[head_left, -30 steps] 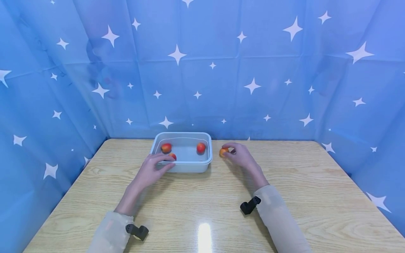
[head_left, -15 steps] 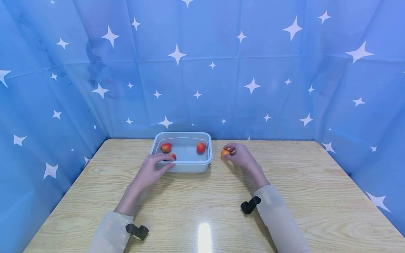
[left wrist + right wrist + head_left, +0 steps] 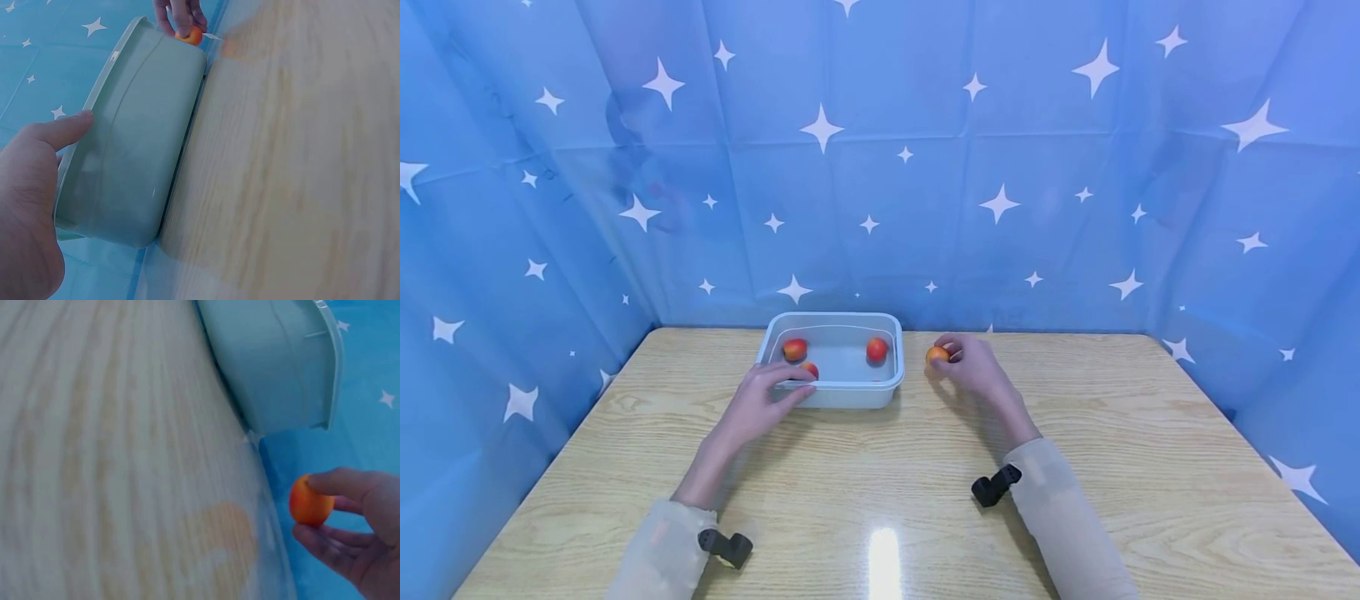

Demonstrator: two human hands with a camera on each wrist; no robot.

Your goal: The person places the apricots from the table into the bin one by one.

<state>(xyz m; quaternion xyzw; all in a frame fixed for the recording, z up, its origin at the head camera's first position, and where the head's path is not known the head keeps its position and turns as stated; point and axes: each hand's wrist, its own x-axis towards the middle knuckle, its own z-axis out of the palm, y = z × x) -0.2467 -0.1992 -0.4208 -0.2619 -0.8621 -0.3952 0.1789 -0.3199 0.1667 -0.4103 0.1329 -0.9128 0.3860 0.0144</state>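
Note:
My left hand (image 3: 769,398) holds the near left rim of a pale blue-green plastic container (image 3: 853,396). Its thumb lies against the outer wall in the left wrist view, while the other fingers reach over the rim and are mostly hidden there. Between the thumb and fingers of my right hand (image 3: 976,367) is a small, smooth orange-red fruit (image 3: 310,501), about apricot-shaped. That fruit is raised a little above the table, just right of the container. Inside the container lie a red-yellow fruit (image 3: 794,349), a red one (image 3: 876,350) and another red one (image 3: 809,369) partly covered by my left fingers.
The wooden table (image 3: 850,475) runs back to a blue curtain (image 3: 925,183) with white stars, which closes in the rear and both sides. A black wrist camera (image 3: 726,547) sits on the left sleeve and a similar camera (image 3: 996,485) on the right.
My right hand has shifted slightly right and then up, with the orange-red fruit in its fingers. The left hand and the container have stayed in place.

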